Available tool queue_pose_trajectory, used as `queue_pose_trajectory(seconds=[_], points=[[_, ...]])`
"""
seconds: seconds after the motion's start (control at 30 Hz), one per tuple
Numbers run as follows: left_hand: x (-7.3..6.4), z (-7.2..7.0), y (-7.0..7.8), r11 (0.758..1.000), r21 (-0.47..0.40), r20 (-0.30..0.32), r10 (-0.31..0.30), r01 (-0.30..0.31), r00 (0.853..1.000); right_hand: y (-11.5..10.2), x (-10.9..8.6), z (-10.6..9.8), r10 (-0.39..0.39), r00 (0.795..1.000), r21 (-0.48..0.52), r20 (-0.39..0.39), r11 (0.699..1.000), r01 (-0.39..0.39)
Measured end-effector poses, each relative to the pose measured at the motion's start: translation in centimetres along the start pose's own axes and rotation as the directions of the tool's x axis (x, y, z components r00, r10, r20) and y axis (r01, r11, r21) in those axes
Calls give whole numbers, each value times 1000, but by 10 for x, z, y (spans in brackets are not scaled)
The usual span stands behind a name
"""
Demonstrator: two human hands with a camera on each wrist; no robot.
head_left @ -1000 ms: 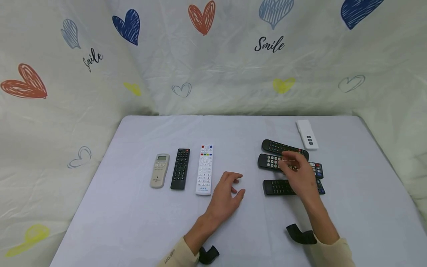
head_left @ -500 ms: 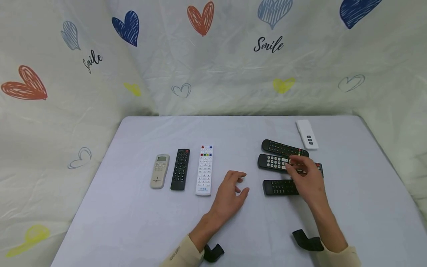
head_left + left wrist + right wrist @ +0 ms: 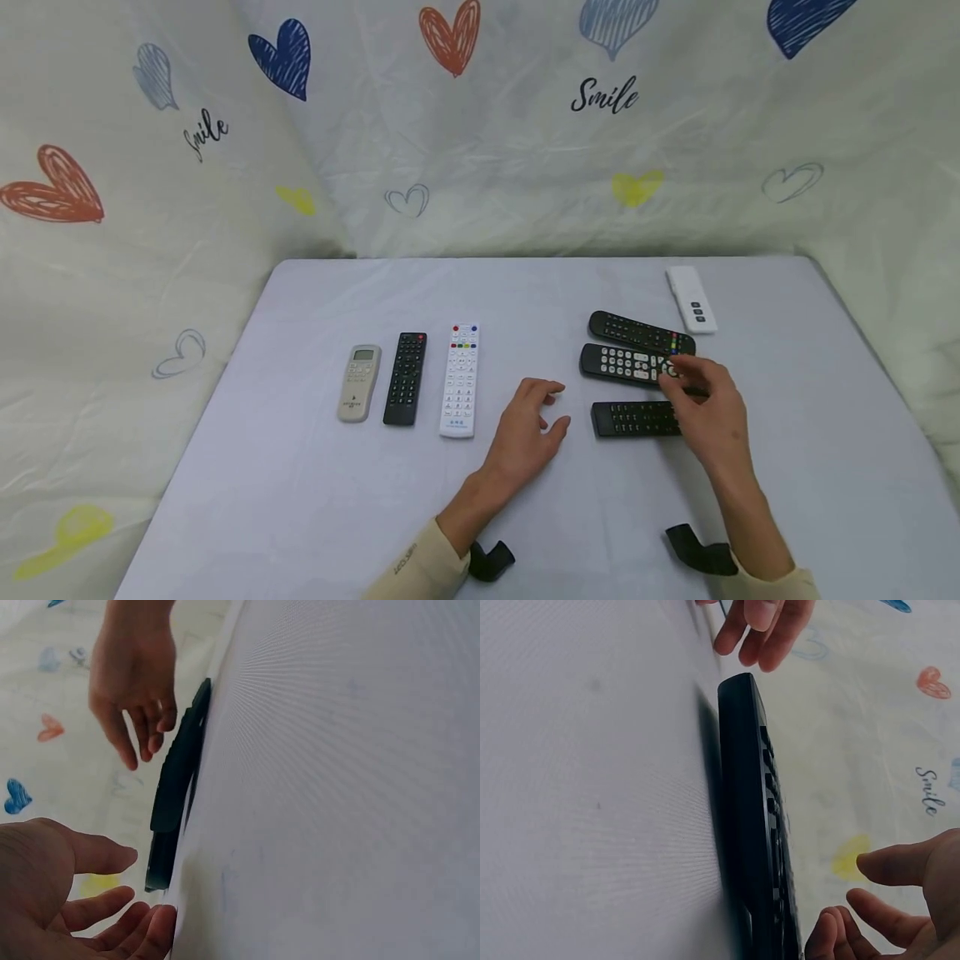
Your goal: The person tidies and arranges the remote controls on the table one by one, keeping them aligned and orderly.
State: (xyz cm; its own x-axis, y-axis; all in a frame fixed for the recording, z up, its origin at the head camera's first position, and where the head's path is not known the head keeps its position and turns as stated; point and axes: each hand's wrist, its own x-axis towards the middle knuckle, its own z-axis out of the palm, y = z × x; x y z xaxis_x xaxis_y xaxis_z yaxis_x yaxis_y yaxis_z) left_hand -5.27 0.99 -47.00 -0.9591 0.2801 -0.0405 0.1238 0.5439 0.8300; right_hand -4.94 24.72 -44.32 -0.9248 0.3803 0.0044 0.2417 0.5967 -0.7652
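My right hand (image 3: 708, 421) hovers over the right ends of three black remotes, fingers loosely bent and holding nothing. Beneath it lie the middle remote with pale buttons (image 3: 624, 365) and the nearest black remote (image 3: 634, 419), both partly covered. Just behind them a slanted black remote (image 3: 636, 331) lies across the table. In the right wrist view, thumb and fingers stand apart beside a black remote (image 3: 742, 795). My left hand (image 3: 525, 437) is relaxed and empty, between the white remote (image 3: 459, 383) and the black group. The left wrist view shows its fingers (image 3: 105, 855) spread.
A beige remote with a small screen (image 3: 359, 385) and a slim black remote (image 3: 406, 380) stand in a row left of the white one. At the back right lies a white remote with few buttons (image 3: 692, 300). A heart-printed cloth (image 3: 510, 167) hangs behind the white table (image 3: 300, 517).
My right hand has moved right and slightly nearer to me, uncovering more of the middle remote. My left hand has drifted a little to the right. The remotes have stayed in place.
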Motion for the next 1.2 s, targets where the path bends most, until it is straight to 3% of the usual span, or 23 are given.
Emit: queue_pose_trajectory(seconds=[0.53, 1.2], points=[[8, 5, 6, 999, 37, 18, 23, -24, 1000, 13, -2, -12, 47, 998, -30, -51, 998, -48], [12, 9, 12, 998, 68, 57, 1, -5, 998, 31, -1, -27, 190, 980, -88, -50, 977, -194]])
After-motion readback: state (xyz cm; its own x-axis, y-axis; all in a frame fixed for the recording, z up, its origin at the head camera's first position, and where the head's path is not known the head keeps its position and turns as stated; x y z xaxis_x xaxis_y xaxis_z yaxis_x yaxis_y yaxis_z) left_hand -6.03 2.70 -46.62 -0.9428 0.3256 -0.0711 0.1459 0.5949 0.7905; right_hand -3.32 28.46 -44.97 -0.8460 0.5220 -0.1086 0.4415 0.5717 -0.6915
